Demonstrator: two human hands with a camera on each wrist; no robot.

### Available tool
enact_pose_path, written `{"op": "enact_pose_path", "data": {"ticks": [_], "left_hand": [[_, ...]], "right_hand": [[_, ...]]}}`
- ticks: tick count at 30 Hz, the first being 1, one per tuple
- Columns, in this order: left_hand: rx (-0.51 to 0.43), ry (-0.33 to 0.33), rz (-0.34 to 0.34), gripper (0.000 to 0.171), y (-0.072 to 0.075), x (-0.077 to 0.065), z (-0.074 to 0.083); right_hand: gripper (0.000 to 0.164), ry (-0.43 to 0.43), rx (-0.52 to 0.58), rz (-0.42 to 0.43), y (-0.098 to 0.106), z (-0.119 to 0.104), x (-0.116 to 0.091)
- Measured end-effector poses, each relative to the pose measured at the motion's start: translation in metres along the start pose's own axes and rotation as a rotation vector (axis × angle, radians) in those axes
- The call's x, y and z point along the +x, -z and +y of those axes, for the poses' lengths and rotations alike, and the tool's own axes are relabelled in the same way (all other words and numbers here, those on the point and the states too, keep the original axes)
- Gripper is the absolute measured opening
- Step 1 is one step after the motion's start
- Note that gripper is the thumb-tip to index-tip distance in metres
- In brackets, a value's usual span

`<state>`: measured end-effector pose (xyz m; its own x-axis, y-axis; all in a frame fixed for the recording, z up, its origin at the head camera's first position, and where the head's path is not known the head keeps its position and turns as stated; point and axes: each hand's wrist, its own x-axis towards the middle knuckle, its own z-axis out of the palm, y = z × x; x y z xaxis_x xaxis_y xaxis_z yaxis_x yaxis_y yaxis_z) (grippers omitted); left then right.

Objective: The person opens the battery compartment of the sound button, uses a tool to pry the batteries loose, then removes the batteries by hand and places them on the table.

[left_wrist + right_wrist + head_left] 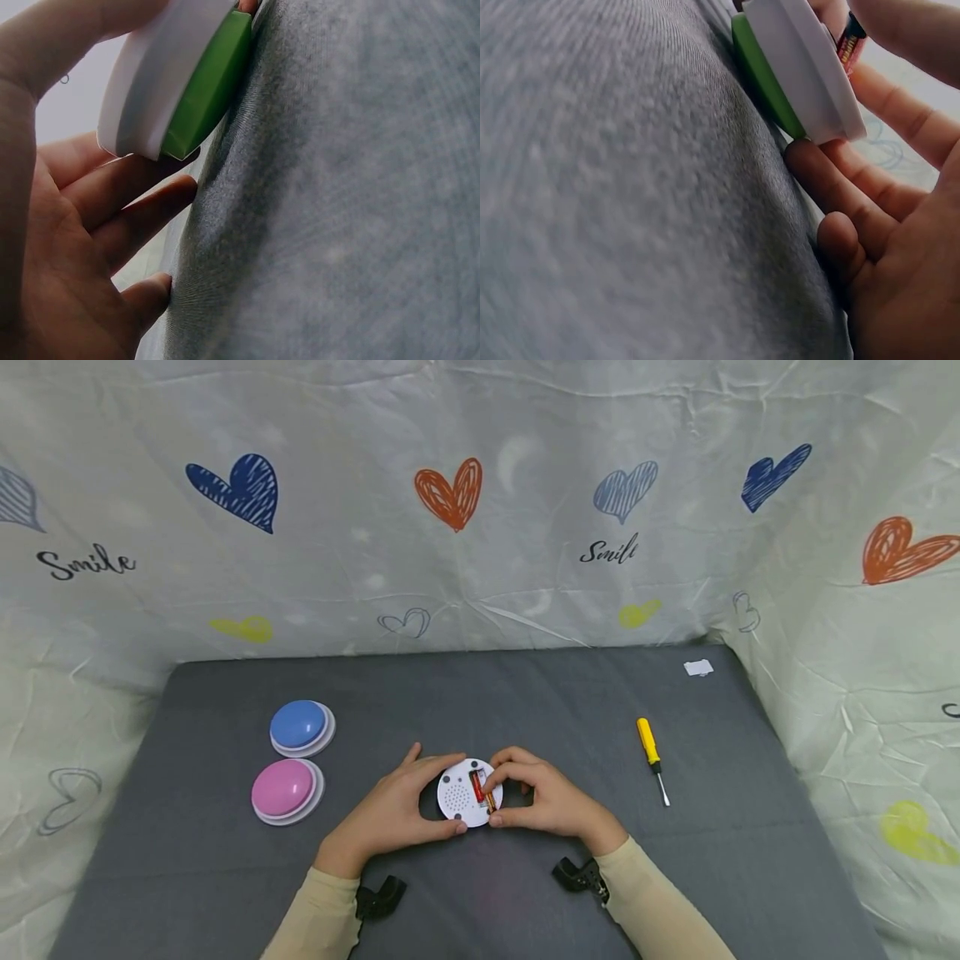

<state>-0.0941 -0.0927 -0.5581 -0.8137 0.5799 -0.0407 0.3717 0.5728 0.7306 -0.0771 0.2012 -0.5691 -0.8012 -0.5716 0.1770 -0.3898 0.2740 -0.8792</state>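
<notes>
A round push button (453,795) lies upside down on the table, its white underside with speaker holes and a battery compartment facing up. Its green dome (212,90) points down at the cloth. My left hand (400,806) grips the white rim, thumb at the near side and fingers at the far side. One red battery (477,787) lies in the compartment. My right hand (551,795) pinches a second battery (850,46) at the compartment's right side; its fingers partly cover the slot. Other right fingers touch the button's edge in the right wrist view.
A blue-domed button (297,724) and a pink-domed button (282,787) stand at the left. To the right lies a yellow-handled screwdriver (648,742). A small white piece (698,667) is near the far right corner of the grey-covered table (525,693). A patterned curtain (337,543) hangs behind.
</notes>
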Motion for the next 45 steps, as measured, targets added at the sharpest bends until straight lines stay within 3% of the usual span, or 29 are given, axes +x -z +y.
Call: {"op": "enact_pose_path", "data": {"ticks": [8,16,21,31,35,45], "left_hand": [[-0.007,0.001,0.000,0.089,0.0008,-0.0008,0.0006],[0.001,0.003,0.002,0.089,0.0005,-0.0001,0.0014],[0.003,0.003,-0.002,0.089,-0.0004,-0.0001,0.0006],[0.001,0.009,-0.004,0.089,0.0013,0.0005,0.0014],[0.004,0.015,-0.009,0.089,0.0017,0.0005,0.0017],[0.003,0.021,-0.018,0.089,0.0016,0.0004,0.0014]], "right_hand": [[0.020,-0.010,0.035,-0.051,0.0031,0.0021,0.0001],[0.013,0.002,0.042,-0.023,0.0017,0.0063,-0.0009],[0.024,-0.047,0.027,-0.003,0.0006,0.0010,-0.0008],[0.043,-0.025,0.048,0.024,0.0006,-0.0004,0.0024],[0.044,-0.039,0.031,0.017,0.0011,0.0002,0.0014],[0.046,0.098,-0.074,0.021,0.0011,0.0065,-0.0007]]}}
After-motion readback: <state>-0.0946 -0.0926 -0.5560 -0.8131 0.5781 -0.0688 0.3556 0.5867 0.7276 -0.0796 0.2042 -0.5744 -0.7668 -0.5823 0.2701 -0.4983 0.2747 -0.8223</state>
